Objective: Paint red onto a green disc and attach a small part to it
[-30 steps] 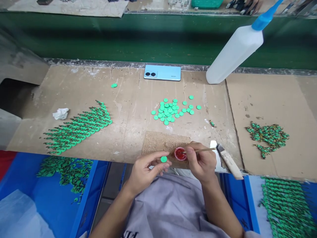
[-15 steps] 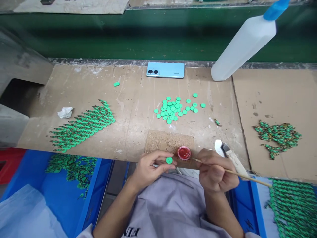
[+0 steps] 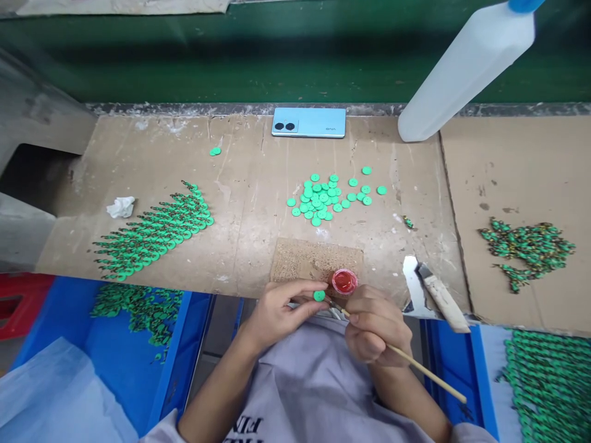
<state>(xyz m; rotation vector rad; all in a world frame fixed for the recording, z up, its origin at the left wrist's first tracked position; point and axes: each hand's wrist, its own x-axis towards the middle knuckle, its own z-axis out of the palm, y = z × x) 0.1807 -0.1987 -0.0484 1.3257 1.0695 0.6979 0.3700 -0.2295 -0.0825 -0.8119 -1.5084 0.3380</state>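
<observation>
Between the thumb and fingers of my left hand (image 3: 281, 311) is a small round green disc (image 3: 319, 296) with tiny holes, like a button. My right hand (image 3: 381, 326) grips a thin wooden stick (image 3: 427, 371), its tip close to the disc's right edge; I cannot tell whether it touches. A little pot of red paint (image 3: 345, 282) stands just beyond both hands on a piece of corkboard (image 3: 298, 261). Farther back lies a loose pile of green discs (image 3: 323, 194).
Rows of green discs with small dark figures (image 3: 154, 237) lie left. A craft knife (image 3: 443, 298) is at right, near a heap of small green-and-gold figures (image 3: 529, 246). A phone (image 3: 308, 122) and a white bottle (image 3: 462, 71) stand behind. Blue bins (image 3: 115, 357) flank me.
My right hand has moved left, bringing the stick's tip from beside the paint pot to the green disc. My left hand keeps its hold almost in place. The view has shifted slightly.
</observation>
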